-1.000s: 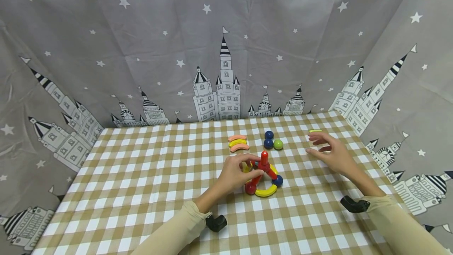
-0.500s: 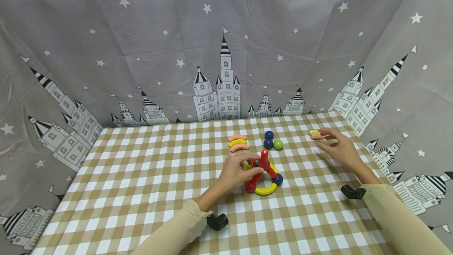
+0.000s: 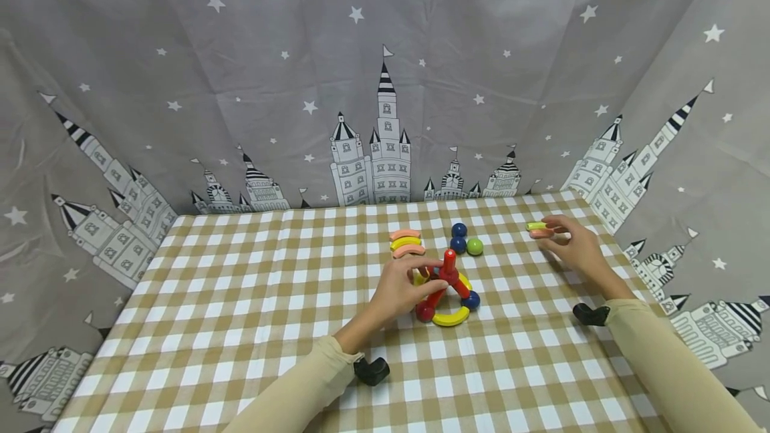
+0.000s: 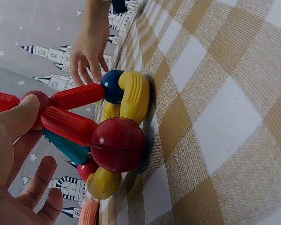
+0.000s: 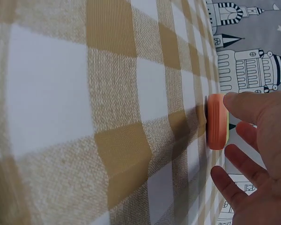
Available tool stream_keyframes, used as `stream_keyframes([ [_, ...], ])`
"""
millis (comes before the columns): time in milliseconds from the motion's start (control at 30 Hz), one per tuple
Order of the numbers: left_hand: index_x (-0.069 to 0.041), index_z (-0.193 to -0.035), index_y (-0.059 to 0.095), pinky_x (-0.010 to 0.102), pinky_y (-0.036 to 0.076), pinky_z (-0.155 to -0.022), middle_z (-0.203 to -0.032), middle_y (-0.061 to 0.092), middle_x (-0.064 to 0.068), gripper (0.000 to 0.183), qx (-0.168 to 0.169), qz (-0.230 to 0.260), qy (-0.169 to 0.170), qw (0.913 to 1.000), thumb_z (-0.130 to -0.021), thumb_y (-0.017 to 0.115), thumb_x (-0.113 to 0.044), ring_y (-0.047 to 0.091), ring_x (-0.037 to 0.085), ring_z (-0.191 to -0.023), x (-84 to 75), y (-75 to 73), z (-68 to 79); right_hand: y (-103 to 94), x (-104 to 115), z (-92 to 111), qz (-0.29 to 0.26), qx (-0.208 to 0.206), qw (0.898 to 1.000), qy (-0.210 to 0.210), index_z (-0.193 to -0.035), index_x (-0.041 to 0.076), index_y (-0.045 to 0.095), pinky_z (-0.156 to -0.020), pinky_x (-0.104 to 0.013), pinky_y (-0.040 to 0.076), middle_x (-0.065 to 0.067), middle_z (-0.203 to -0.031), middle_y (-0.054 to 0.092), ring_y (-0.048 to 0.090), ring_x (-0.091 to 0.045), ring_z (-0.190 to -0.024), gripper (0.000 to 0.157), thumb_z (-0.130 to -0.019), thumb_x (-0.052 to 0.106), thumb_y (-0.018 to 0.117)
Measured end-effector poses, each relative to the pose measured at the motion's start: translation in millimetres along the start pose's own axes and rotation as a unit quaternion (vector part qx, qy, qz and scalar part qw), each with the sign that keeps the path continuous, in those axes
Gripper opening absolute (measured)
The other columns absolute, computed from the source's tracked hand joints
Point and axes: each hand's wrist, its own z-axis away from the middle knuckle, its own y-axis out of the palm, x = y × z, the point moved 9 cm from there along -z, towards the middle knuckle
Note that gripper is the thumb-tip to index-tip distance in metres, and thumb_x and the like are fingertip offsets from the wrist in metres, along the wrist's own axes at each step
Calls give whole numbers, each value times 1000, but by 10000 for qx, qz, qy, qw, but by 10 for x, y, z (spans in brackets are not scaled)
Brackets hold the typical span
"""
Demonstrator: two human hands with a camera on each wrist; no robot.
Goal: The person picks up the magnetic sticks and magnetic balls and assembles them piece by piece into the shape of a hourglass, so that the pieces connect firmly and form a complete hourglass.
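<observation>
My right hand [image 3: 574, 246] moved forward at the pink stick [image 5: 217, 122] | couldn't tell if it pinched | my left hand [image 3: 398, 287] pinched the top red ball [image 3: 448, 276]

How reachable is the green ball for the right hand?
Likely yes: the right hand is at the orange stick, but only tablecloth shows between it and the green ball; loose blue balls lie beyond.

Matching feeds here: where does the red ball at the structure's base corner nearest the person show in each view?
Head: red ball right of and below centre, at the left end of the front yellow arc.
Left wrist: red ball slightly left of and below centre.
Right wrist: not in it.
Shared landmark: checked cloth, in all three.
</observation>
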Motion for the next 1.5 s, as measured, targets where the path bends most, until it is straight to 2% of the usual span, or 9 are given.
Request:
stream_keyframes([
  [133, -10, -114, 78, 27, 47, -65, -98, 74, 8, 31, -1, 19, 51, 10000, -85, 87, -20, 63, 25, -89, 14, 5, 0, 10, -35, -25, 79, -54, 9999, -58, -125, -1, 64, -76, -50, 52, -29, -116, 68, 68, -48, -98, 45, -85, 5, 83],
  [333, -10, -116, 78, 29, 49, -66, -100, 75, 10, 33, 90, 141, -70, 9998, -86, 86, -20, 64, 25, -89, 43, 24, -2, 33, -47, -48, 122, -32, 9998, -146, -122, -4, 65, -75, -50, 56, -30, -108, 70, 69, -44, -92, 43, -84, 1, 83],
  [533, -9, -116, 78, 37, 53, -68, -100, 76, 10, 33, 85, 188, -93, 9997, -86, 86, -19, 65, 24, -89, 47, 19, 2, 56, -33, -76, 312, 6, 9993, -191, -119, -4, 67, -71, -45, 50, -27, -100, 69, 68, -42, -86, 39, -83, 0, 82],
  [733, -10, -115, 78, 28, 51, -65, -101, 75, 10, 32, 102, 198, -70, 9997, -86, 86, -20, 65, 24, -88, 51, 22, 8, 93, -47, -93, 409, 131, 9990, -135, -115, -3, 69, -68, -41, 49, -21, -92, 69, 65, -36, -82, 35, -83, 1, 82],
  [867, -10, -115, 78, 29, 50, -65, -101, 75, 10, 32, 100, 215, -62, 9997, -86, 86, -20, 65, 25, -88, 43, 16, 10, 129, -82, -101, 290, 325, 9991, 15, -114, -1, 70, -70, -41, 51, -21, -95, 70, 68, -34, -82, 30, -86, 3, 81],
  [1000, -10, -115, 78, 30, 51, -65, -100, 76, 10, 32, 100, 170, -36, 9998, -86, 86, -20, 66, 26, -88, 39, 14, 3, 155, -102, -97, 225, 553, 9980, 219, -118, -1, 69, -74, -46, 55, -25, -104, 70, 69, -38, -87, 30, -89, 4, 78],
  [1167, -9, -116, 78, 37, 54, -69, -101, 76, 9, 33, 118, 183, -34, 9998, -86, 86, -20, 65, 27, -89, 35, 13, 1, 205, -54, -91, 343, 941, 9942, 401, -125, 1, 67, -77, -48, 54, -25, -110, 70, 69, -37, -92, 33, -95, 11, 74],
  [1300, -11, -116, 78, 36, 53, -67, -104, 74, 10, 33, 104, 201, -89, 9997, -86, 86, -21, 64, 25, -88, 35, 2, 7, 251, 9, -102, 419, 1263, 9904, 366, -129, 2, 66, -70, -39, 49, -22, -109, 70, 66, -29, -86, 36, -94, 9, 72],
  [1500, -11, -115, 78, 27, 49, -63, -103, 74, 11, 32, 86, 158, -30, 9998, -86, 86, -22, 63, 26, -88, 31, 8, -1, 285, 49, -95, 289, 1398, 9892, 332, -127, 1, 68, -59, -30, 40, -20, -105, 68, 52, -17, -71, 36, -90, -1, 70],
])
